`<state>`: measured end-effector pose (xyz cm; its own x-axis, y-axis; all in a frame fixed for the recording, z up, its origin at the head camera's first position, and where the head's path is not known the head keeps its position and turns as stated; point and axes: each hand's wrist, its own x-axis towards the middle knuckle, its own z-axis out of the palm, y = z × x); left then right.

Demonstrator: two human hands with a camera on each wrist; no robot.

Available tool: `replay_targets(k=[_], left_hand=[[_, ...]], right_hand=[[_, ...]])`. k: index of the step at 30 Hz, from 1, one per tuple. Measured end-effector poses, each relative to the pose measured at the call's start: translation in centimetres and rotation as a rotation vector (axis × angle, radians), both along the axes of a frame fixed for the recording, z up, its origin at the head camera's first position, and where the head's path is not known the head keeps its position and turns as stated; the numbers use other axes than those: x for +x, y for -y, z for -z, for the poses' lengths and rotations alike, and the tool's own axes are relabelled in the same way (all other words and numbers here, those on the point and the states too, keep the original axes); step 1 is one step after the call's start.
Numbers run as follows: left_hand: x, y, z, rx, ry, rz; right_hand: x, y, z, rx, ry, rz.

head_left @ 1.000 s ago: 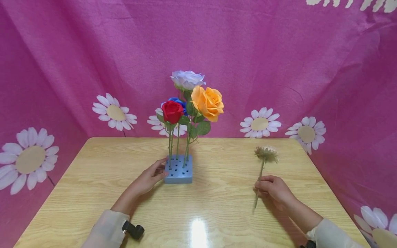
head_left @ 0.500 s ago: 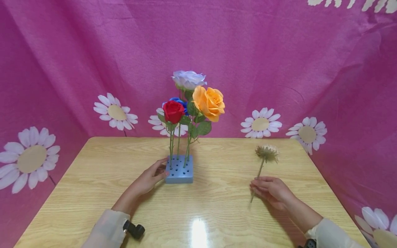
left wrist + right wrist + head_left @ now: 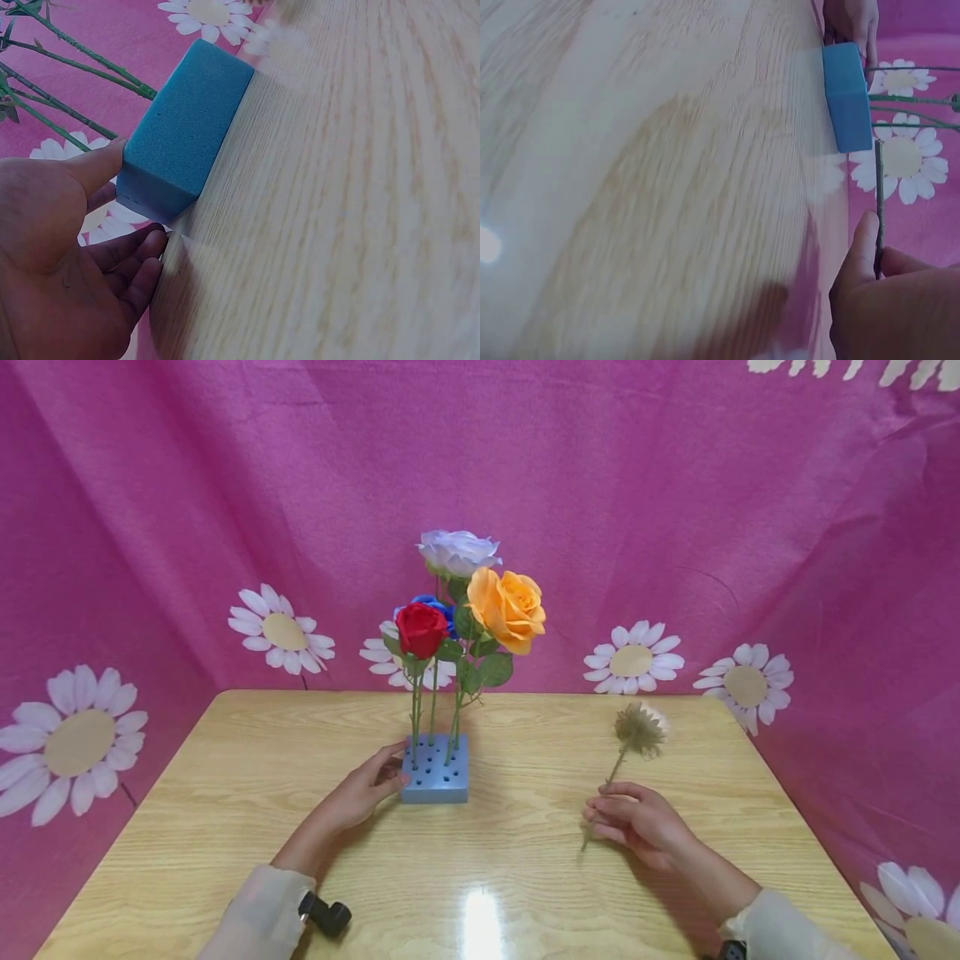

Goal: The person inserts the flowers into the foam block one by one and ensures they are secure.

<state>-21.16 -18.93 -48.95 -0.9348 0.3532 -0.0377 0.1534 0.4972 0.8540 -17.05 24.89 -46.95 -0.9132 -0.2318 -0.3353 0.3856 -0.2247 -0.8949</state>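
Note:
My right hand (image 3: 648, 827) pinches the stem of a pale artificial flower (image 3: 637, 731) between thumb and fingers, above the right side of the table. Its head tips up and to the right; in the right wrist view the bare stem end (image 3: 880, 180) points toward a blue foam block (image 3: 435, 795). Gripping that block's left side is my left hand (image 3: 360, 793), thumb near the front corner and index finger toward the back. Standing in its holes are a red rose (image 3: 422, 631), an orange rose (image 3: 510, 610), a lavender flower (image 3: 459, 552) and a partly hidden blue flower (image 3: 452, 620).
Several more small holes show in the block's top. The wooden table (image 3: 525, 877) lies under both hands, its back edge against a pink curtain (image 3: 637, 510) printed with white daisies. A black wrist device (image 3: 324, 915) sits at the left sleeve.
My right hand has moved left with the pale flower, whose stem now leans more and whose head is turned farther away. The left hand and the block stay in place.

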Motion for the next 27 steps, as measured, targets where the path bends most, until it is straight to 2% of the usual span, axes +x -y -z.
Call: replay_targets(k=[5, 10, 15, 21, 27], left_hand=[[0.0, 0.0, -0.1, 0.000, 0.006, -0.003], [0.0, 0.0, -0.1, -0.004, -0.002, 0.000], [0.0, 0.0, 0.0, -0.007, -0.006, 0.004], [0.1, -0.1, -0.1, -0.007, -0.003, -0.010], [0.2, -0.1, -0.2, -0.006, 0.000, -0.014]], right_hand=[[0.1, 1.1, -0.1, 0.010, -0.030, -0.015], [0.1, 2.2, -0.3, 0.053, -0.051, 0.010], [0.2, 3.1, -0.5, 0.076, -0.100, 0.006], [0.3, 4.0, -0.5, 0.056, -0.159, -0.006], [0.5, 5.3, -0.9, 0.110, -0.220, -0.019]])
